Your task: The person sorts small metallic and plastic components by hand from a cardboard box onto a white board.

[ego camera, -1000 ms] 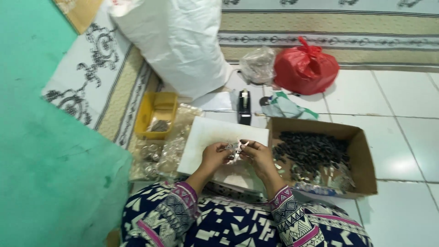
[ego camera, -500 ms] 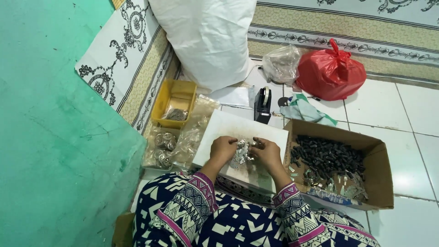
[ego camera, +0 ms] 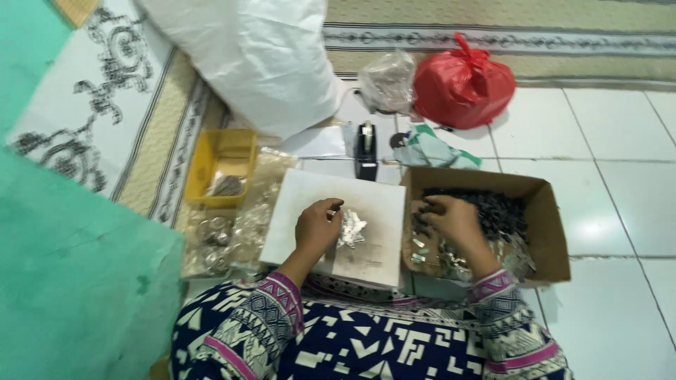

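My left hand (ego camera: 317,226) rests on a white board (ego camera: 377,204) and pinches a small silvery piece at its fingertips, beside a little heap of shiny silver pieces (ego camera: 350,228). My right hand (ego camera: 451,219) reaches into an open cardboard box (ego camera: 548,218), its fingers curled down among several small dark parts (ego camera: 501,209) and silvery bits. I cannot tell whether that hand grips any of them. Patterned sleeves cover both forearms.
A yellow tray (ego camera: 220,166) and clear bags of small parts (ego camera: 232,236) lie left of the board. Behind it stand a black tape dispenser (ego camera: 365,149), a big white sack (ego camera: 260,60), a clear bag (ego camera: 389,81) and a red bag (ego camera: 462,83). A green wall (ego camera: 63,281) rises at left.
Both hands were together over the silver heap. My right hand has moved right into the cardboard box, while the left stays on the board.
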